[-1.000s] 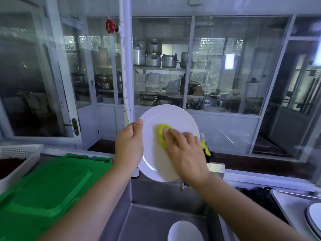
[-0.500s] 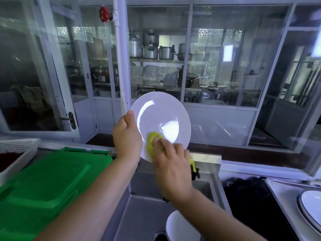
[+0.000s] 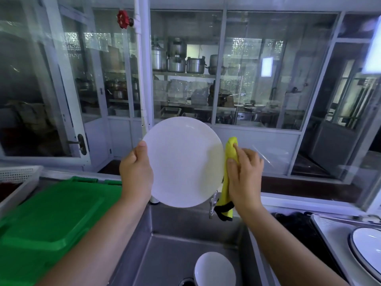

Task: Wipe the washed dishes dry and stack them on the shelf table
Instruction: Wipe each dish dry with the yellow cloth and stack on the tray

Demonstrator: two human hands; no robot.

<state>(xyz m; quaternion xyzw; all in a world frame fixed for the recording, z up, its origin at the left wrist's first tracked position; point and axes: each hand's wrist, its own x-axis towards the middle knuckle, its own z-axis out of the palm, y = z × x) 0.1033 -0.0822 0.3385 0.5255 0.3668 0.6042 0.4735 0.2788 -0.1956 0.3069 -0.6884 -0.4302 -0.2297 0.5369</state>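
I hold a round white plate [image 3: 183, 162] upright over the steel sink [image 3: 165, 250]. My left hand [image 3: 136, 172] grips its left rim, thumb on the face. My right hand [image 3: 244, 174] holds a yellow cloth with a black edge [image 3: 227, 182] against the plate's right rim. Down in the sink lies a white bowl [image 3: 214, 269]. At the far right a white plate with a dark blue rim [image 3: 367, 250] rests on a tray.
A green plastic crate lid [image 3: 51, 219] fills the counter to the left, with a white perforated basket [image 3: 18, 178] behind it. A tap [image 3: 212, 203] sticks out below the plate. A black mat [image 3: 294, 223] lies right of the sink. Glass partitions stand behind.
My right hand slid the cloth from the plate's lower face across to its right rim. The plate's whole face now shows.
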